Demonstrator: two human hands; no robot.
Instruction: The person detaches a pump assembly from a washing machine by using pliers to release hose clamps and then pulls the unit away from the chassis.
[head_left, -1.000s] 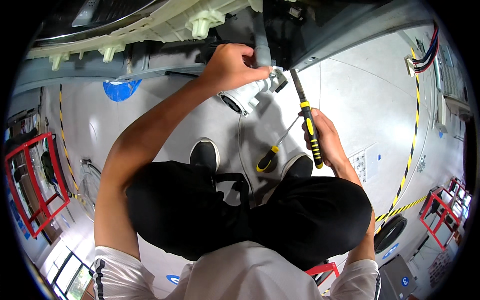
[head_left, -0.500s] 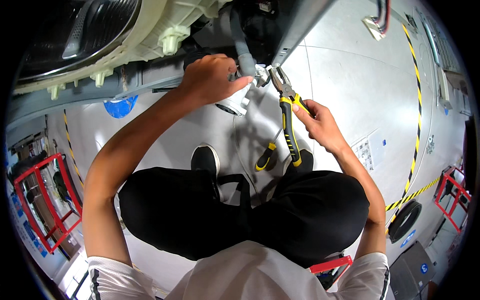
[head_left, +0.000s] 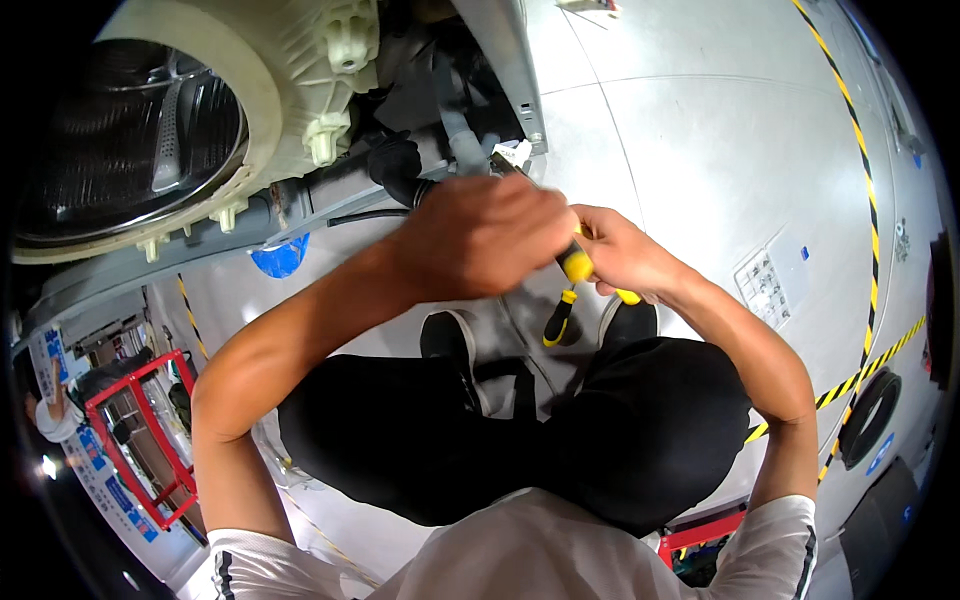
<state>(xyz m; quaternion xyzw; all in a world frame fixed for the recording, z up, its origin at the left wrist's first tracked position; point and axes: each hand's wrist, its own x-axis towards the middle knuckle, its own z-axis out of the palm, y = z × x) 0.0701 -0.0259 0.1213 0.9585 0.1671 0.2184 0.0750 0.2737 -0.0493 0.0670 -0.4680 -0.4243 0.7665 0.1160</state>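
Observation:
My left hand (head_left: pixel 490 237), blurred by motion, is curled into a fist over the pliers, its fingers mostly hidden. Beside it my right hand (head_left: pixel 628 252) is closed on the yellow-and-black handles of the pliers (head_left: pixel 577 264). The hands hide most of the tool. Beyond them, a white plastic fitting (head_left: pixel 514 152) shows at the lower end of a grey hose (head_left: pixel 463 140). A black corrugated hose (head_left: pixel 396 165) lies left of it, inside the open washing machine (head_left: pixel 290 90). On the floor below my hands is a yellow-and-black screwdriver (head_left: pixel 561 318).
The machine's metal side panel (head_left: pixel 505 60) rises at the top. A printed sheet (head_left: pixel 763 287) lies on the floor at right, near striped tape (head_left: pixel 866 250) and a black ring (head_left: pixel 869 418). Red frames (head_left: pixel 145 440) stand behind at left. My shoes (head_left: pixel 447 345) are below the hands.
My left hand has left the hose and white fitting and come to the pliers. The pliers, fully seen before, are now largely covered. The view has shifted, showing more of the machine.

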